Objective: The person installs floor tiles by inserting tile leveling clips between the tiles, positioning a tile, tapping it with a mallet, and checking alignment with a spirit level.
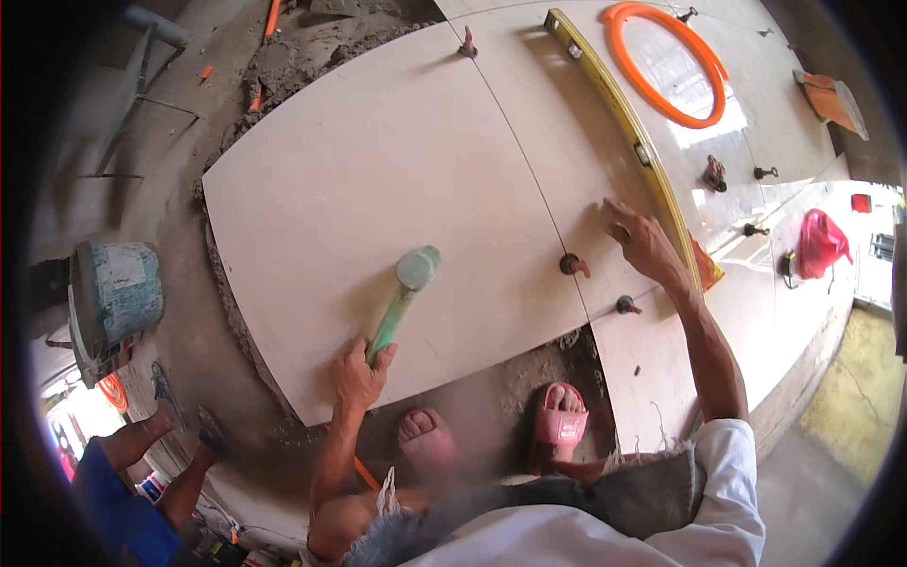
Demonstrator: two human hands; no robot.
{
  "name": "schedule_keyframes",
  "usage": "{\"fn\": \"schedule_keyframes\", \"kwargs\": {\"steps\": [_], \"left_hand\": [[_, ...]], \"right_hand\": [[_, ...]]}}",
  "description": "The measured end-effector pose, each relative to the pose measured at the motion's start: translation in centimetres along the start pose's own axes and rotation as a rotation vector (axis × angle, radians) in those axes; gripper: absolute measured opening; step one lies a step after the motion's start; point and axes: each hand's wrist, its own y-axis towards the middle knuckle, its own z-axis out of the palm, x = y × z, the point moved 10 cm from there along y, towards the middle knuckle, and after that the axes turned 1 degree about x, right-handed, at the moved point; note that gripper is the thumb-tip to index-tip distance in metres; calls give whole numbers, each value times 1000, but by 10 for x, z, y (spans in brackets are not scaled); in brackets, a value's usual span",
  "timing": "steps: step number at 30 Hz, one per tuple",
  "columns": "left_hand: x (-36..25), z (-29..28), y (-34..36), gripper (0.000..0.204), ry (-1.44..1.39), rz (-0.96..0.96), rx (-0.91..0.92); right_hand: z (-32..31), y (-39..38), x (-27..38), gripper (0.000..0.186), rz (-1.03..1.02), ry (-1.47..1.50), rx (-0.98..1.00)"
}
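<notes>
My left hand (364, 373) grips the green handle of a pale-headed mallet (416, 269), held over a large cream tile (312, 180). My right hand (635, 234) is open, fingers bent and apart, at the tile's right part beside a long yellow spirit level (652, 170). A red-and-black levelling clip (573, 265) sits on the joint below that hand, with another clip (626, 305) lower down and a third (468, 45) on the joint at the top. My feet in pink sandals (559, 411) are at the tile's near edge.
An orange hose coil (666, 66), a pink bag (822, 246) and an orange tool (829, 104) lie rightward. Rough mortar (312, 28) borders the tile. A crusted bucket (121, 293) stands left. Another person's legs (179, 482) are at lower left.
</notes>
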Motion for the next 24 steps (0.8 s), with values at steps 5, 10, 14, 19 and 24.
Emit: {"fn": "schedule_keyframes", "kwargs": {"steps": [5, 10, 14, 19, 24], "left_hand": [[3, 3, 3, 46, 44, -32, 13], [13, 12, 6, 46, 55, -111, 110], [12, 7, 8, 45, -5, -90, 71], [15, 10, 10, 41, -33, -115, 75], [12, 4, 13, 42, -12, -48, -8]], "right_hand": [[-15, 104, 45, 81, -25, -387, -353], [-49, 215, 100, 90, -70, -396, -490], [-68, 237, 122, 90, -26, -445, -691], [-61, 242, 120, 89, -55, -456, -707], [-66, 241, 105, 63, -103, -390, -807]]}}
